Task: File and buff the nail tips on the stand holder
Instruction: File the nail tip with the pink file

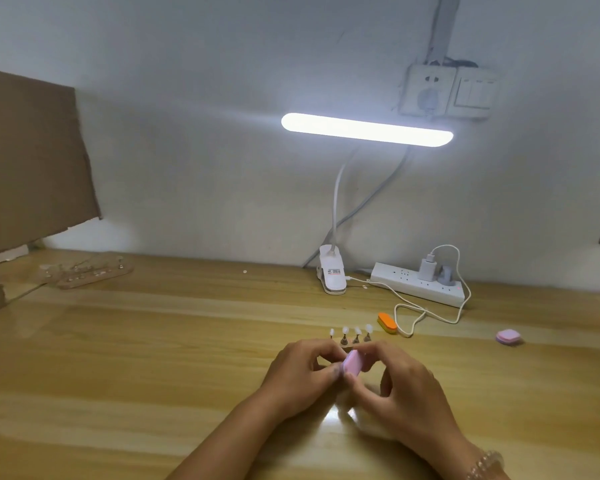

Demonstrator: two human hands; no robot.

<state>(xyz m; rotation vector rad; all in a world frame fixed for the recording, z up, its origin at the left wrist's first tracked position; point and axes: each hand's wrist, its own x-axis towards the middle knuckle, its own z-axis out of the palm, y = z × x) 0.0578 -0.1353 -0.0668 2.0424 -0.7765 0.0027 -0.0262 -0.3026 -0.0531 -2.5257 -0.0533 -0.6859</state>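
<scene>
A small stand holder (347, 342) sits on the wooden table just beyond my hands, with several pale nail tips (356, 331) standing upright on its pegs. My right hand (392, 386) pinches a pink buffer block (353, 362) between thumb and fingers. My left hand (300, 370) has its fingers curled, meeting the block from the left; whatever it pinches against the block is hidden by the fingers.
An orange buffer block (387, 322) and a second pink buffer (508, 337) lie to the right. A clip lamp (332, 274), a power strip (419, 283) and a white cable (430, 315) occupy the back. Another nail stand (87, 271) lies far left by cardboard (32, 157).
</scene>
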